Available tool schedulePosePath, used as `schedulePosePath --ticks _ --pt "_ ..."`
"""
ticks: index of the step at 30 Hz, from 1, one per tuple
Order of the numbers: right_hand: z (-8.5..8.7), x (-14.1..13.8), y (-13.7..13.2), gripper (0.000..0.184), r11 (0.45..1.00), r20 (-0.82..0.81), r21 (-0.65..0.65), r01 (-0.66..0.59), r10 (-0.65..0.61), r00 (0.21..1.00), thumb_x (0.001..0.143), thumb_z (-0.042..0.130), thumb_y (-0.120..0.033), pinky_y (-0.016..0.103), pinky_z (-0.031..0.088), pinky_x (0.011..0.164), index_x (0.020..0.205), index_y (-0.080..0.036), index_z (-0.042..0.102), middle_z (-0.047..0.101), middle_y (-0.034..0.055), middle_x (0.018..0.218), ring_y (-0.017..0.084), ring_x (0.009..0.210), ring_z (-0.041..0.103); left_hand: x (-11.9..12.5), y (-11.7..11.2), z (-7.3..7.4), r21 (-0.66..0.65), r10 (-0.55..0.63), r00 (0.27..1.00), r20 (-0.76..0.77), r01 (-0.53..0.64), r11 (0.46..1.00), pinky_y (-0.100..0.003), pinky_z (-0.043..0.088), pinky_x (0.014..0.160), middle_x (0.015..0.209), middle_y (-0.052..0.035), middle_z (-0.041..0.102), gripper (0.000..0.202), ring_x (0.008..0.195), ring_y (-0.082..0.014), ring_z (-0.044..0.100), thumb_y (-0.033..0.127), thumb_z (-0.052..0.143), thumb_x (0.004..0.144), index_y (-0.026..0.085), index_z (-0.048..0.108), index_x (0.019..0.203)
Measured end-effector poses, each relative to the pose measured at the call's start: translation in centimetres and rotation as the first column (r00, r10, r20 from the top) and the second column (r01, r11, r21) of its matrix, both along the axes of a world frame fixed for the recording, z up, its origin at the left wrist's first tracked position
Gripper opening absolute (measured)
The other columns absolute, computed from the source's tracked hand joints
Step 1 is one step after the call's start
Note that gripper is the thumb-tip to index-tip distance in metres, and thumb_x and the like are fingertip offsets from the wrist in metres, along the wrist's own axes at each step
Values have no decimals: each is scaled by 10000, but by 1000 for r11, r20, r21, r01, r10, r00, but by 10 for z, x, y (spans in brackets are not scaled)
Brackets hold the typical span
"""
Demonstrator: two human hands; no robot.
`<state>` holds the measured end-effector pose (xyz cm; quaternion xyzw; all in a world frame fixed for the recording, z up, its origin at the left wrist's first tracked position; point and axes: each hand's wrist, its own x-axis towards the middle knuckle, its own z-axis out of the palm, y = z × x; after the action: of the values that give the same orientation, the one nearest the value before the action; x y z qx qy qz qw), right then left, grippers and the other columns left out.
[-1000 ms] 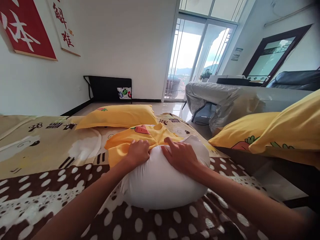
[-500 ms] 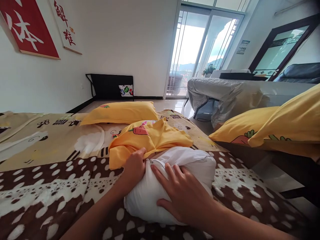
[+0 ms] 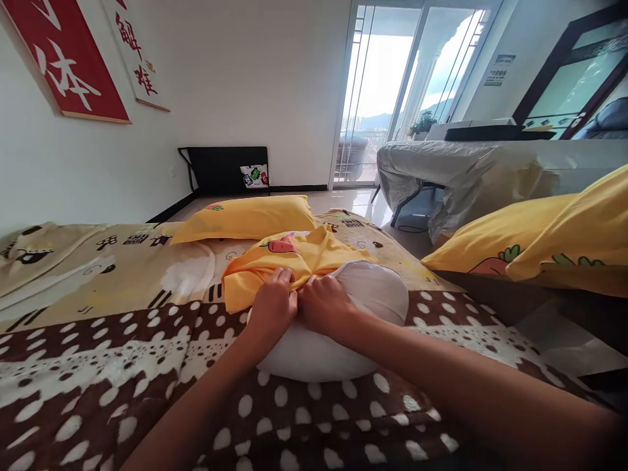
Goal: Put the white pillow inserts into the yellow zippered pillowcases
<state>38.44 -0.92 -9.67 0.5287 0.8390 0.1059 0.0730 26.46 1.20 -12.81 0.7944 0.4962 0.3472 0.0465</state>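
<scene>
A white pillow (image 3: 318, 356) lies bunched on the bed in front of me, its far end inside a crumpled yellow pillowcase (image 3: 252, 268) with a carrot print. My left hand (image 3: 275, 302) is closed on the edge of the pillowcase, near its opening. Right beside it, my right hand (image 3: 324, 302) has its fingers curled at the same opening, over the top of the pillow. Its fingertips are hidden, but they appear to pinch the pillowcase edge. The two hands almost touch.
A brown and beige patterned blanket (image 3: 122, 353) covers the bed. Beyond the pillowcase lies a filled yellow pillow (image 3: 250, 219). More yellow pillows (image 3: 515, 235) rest on a dark surface at the right. Behind stands a plastic-covered table (image 3: 441, 160).
My right hand has moved from lying spread on the white pillow to the pillowcase opening, where its fingers are curled. The pillow looks more pressed down. The view has shifted slightly.
</scene>
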Motion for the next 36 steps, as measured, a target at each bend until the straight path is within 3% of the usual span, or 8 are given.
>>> schedulePosePath --ticks 7,11,13,15,18,22,26,36 --pt "3 49 -2 497 978 -109 94 185 -174 979 911 355 -526 356 441 720 1060 -150 643 678 165 960 285 897 639 -13 -13 5 118 -280 941 -188 305 945 -360 420 973 1154 -92 614 344 1108 -203 535 67 400 846 148 515 1160" --pt "7 74 3 608 955 -128 72 289 -279 952 900 258 -621 394 431 723 1259 -213 530 682 154 950 314 875 642 -36 -16 -4 334 -186 962 -198 245 910 -357 427 922 1040 -92 653 262 1034 -207 563 97 391 856 154 577 1030" --pt "9 81 5 625 948 -135 62 314 -303 943 896 235 -637 400 424 724 1309 -238 484 682 150 948 319 868 642 -48 -11 -13 245 -84 988 -132 115 963 -319 463 751 835 -71 660 210 807 -195 599 172 396 870 159 605 871" --pt "11 84 7 628 946 -140 48 321 -312 940 895 230 -641 402 418 734 1320 -249 473 680 150 955 317 873 639 -55 -2 -21 -18 -60 995 -74 59 998 -296 456 674 780 -54 666 243 712 -182 602 256 399 883 165 616 822" --pt "12 86 11 644 944 -138 40 327 -319 938 889 228 -652 402 415 738 1344 -256 452 678 150 957 324 892 634 -55 19 -31 -267 -55 996 75 74 961 -301 476 687 860 -82 687 331 746 -196 620 398 431 869 138 629 924" --pt "14 87 15 668 939 -122 34 341 -335 934 881 212 -667 399 417 726 1382 -272 408 678 142 966 330 891 634 -42 42 -39 -140 -2 978 210 32 990 -368 486 821 1055 -153 652 466 953 -265 603 478 468 824 111 623 1066" --pt "14 89 17 656 935 -109 42 353 -347 932 886 207 -659 402 416 733 1380 -278 409 683 136 973 327 898 635 -25 54 -36 -136 -104 937 334 157 978 -405 422 962 1090 -98 677 364 1080 -284 567 417 551 788 190 678 1044" --pt "11 92 28 621 927 -84 79 366 -360 929 895 262 -626 402 422 737 1356 -261 460 694 138 975 323 925 640 10 59 -2 -107 -92 804 588 190 976 -256 445 638 691 -29 623 301 691 -160 565 421 534 792 148 592 679"
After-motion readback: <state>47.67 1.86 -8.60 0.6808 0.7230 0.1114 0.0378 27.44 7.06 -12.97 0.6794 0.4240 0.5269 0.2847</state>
